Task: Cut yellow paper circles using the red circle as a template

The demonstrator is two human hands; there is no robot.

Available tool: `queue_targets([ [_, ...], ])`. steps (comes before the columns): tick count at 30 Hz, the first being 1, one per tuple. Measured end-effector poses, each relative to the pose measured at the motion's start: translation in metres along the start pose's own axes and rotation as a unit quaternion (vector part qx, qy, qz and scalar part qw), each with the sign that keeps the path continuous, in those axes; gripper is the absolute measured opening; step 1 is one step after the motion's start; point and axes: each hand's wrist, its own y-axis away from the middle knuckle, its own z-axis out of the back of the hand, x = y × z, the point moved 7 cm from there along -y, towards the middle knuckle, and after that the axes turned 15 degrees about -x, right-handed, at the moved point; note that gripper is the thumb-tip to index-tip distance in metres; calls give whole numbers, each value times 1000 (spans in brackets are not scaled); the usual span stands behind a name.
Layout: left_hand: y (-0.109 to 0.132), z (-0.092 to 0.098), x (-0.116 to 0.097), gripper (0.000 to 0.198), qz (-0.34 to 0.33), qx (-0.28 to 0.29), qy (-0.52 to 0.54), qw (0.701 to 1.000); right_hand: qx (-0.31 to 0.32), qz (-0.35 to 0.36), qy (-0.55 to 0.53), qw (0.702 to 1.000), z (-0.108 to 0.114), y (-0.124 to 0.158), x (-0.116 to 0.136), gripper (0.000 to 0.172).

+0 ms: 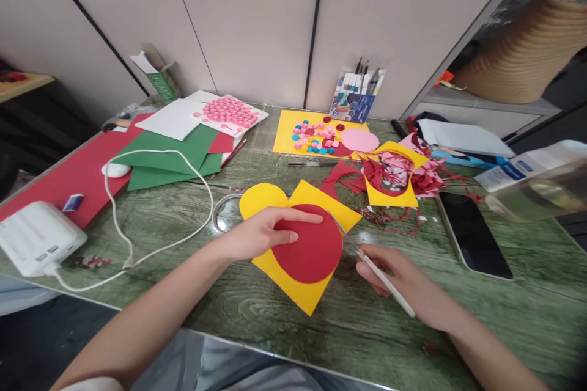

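Observation:
A red paper circle (309, 253) lies over a yellow sheet (312, 296) whose corners stick out around it. My left hand (261, 232) holds the circle against the sheet from the left, thumb and forefinger on top; its other fingers are hidden. My right hand (397, 278) is closed around a white-handled craft knife (385, 281), its slim metal tip at the circle's upper right edge. Partly tucked under the sheet's left side is a yellow paper circle (261, 197). A round, ring-like clear object (225, 214) lies left of it.
Behind are paper scraps (394, 174), a yellow sheet (282, 134) bearing small coloured balls, and a marker pack (358, 95). A phone (474, 235) and clear bottle (527, 195) stand right. Leftward lie green paper (169, 159) and a white charger (41, 238) with a looped cable.

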Motion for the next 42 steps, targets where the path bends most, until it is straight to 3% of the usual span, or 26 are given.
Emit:
queue_targets([
  [21, 2, 4, -4, 40, -14, 12, -18, 1000, 3, 1, 25, 1000, 3, 0, 2, 40],
  [42, 3, -3, -7, 42, -47, 67, -66, 995, 43, -11, -1, 999, -2, 3, 5, 40],
])
